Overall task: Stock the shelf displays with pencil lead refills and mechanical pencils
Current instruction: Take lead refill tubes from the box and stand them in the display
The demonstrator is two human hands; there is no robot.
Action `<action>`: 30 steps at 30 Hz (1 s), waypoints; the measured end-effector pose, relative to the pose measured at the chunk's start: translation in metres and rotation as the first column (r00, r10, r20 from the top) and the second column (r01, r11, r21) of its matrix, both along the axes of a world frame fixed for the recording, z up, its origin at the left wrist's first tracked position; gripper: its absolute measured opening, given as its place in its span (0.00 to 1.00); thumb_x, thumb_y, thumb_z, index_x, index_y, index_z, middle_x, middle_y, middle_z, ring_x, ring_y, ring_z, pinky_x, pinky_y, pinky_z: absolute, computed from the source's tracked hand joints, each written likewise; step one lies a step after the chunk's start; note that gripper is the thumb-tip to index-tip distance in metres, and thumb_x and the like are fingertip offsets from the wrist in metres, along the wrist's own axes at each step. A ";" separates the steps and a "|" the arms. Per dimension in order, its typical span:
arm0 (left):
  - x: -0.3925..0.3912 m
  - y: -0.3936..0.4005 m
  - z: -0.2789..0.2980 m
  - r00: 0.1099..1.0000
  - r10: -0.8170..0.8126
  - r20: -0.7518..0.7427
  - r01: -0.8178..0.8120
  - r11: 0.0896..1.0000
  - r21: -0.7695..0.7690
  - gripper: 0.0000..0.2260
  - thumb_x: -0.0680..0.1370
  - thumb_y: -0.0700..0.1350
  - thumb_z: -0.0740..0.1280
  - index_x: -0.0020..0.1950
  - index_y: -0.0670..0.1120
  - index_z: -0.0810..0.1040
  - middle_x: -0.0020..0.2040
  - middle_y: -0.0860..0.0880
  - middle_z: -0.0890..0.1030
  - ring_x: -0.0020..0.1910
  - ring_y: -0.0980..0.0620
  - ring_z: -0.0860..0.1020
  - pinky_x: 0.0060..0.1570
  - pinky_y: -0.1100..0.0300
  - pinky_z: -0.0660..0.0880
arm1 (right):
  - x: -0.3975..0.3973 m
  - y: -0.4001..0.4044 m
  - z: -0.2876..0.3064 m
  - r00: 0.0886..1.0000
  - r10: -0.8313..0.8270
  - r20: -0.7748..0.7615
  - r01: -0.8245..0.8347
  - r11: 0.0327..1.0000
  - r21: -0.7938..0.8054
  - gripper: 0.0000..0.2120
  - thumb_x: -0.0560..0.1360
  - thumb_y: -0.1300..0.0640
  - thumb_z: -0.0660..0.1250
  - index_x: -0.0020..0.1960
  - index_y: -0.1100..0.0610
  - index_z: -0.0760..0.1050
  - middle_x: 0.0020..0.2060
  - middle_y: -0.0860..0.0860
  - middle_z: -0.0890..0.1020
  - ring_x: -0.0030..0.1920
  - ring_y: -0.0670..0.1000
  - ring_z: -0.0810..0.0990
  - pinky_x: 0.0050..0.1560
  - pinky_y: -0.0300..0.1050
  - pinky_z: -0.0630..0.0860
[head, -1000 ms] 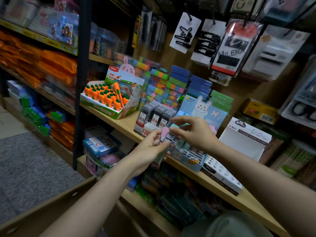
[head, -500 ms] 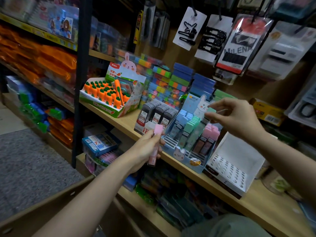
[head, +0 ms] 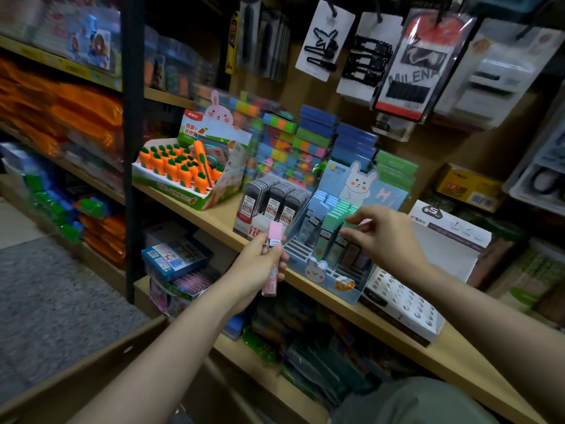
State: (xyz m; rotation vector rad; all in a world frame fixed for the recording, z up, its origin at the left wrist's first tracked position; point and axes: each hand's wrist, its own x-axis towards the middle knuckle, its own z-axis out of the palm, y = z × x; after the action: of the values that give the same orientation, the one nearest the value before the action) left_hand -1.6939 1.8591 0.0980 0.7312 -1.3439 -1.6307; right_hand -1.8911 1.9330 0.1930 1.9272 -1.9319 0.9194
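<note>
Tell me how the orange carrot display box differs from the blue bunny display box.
The orange carrot display box stands further left and is full; the blue bunny display box has empty front slots. The first holds carrot-shaped items, the second flat pastel cases. Both sit on the wooden shelf with bunny toppers.

Long wooden shelf (head: 214,217), carrot toy box (head: 186,175) on it, grey refill box (head: 269,206), blue bunny box (head: 333,240), white box with holes (head: 406,304)

Dim shop aisle: wooden shelves (head: 214,214), black upright (head: 132,148), grey carpet (head: 46,301).
</note>
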 end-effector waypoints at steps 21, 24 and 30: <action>0.002 0.004 0.008 0.995 -0.099 -0.024 0.097 0.992 -0.077 0.09 0.81 0.40 0.62 0.55 0.51 0.80 0.52 0.47 0.79 0.49 0.52 0.80 0.44 0.64 0.79 | 0.020 0.002 0.007 0.999 0.039 0.034 -0.040 0.999 0.026 0.16 0.76 0.45 0.67 0.62 0.48 0.79 0.46 0.42 0.79 0.43 0.39 0.76 0.42 0.29 0.71; 0.003 0.005 0.009 0.983 -0.150 -0.104 0.139 0.984 -0.108 0.07 0.79 0.40 0.67 0.51 0.48 0.83 0.44 0.47 0.82 0.43 0.51 0.82 0.39 0.64 0.78 | 0.040 -0.008 0.014 0.989 0.149 -0.001 -0.146 0.972 0.182 0.17 0.74 0.43 0.69 0.62 0.47 0.79 0.45 0.38 0.81 0.44 0.35 0.78 0.41 0.26 0.71; 0.007 -0.003 0.011 1.000 0.003 -0.022 -0.008 0.974 -0.227 0.08 0.78 0.46 0.69 0.57 0.51 0.81 0.48 0.50 0.83 0.49 0.54 0.81 0.44 0.59 0.78 | 0.052 -0.027 0.031 0.976 0.146 0.161 -0.183 0.953 0.242 0.11 0.73 0.54 0.74 0.54 0.55 0.82 0.42 0.47 0.84 0.41 0.41 0.82 0.45 0.34 0.78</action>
State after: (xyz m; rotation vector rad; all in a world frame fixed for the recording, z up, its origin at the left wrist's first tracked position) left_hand -1.6872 1.8565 0.1094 0.5786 -1.4818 -1.4458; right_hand -1.8390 1.9055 0.2235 2.2551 -2.0830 0.9104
